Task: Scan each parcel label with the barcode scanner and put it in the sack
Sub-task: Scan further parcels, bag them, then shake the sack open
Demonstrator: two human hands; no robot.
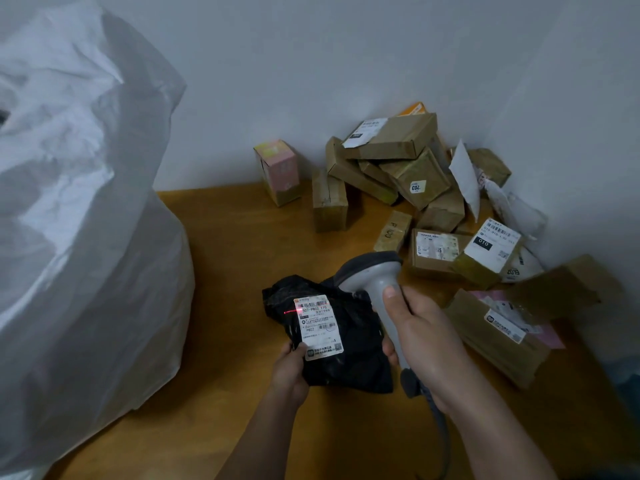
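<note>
The left hand is gripping the lower left corner of a soft black plastic mailer parcel, thumb curled over the bottom edge of its white printed shipping label, and is holding the parcel just above the brown wooden tabletop. The right hand is wrapping its fingers around the handle of a grey handheld barcode scanner, thumb lying along the top of the handle, with the scanner head pointing down and left over the parcel. A thin red laser line is falling across the label's upper left edge and spilling onto the black plastic beside it. A grey cable is trailing from the scanner's base toward the viewer. A large white woven plastic sack is standing at the left, well apart from the held parcel. A pile of brown cardboard parcels is sitting in the far right corner against the white wall, with white plastic mailers mixed in. A small pink cardboard box is standing upright just left of the pile. A flat brown cardboard box with a white label is lying just right of the right hand.
</note>
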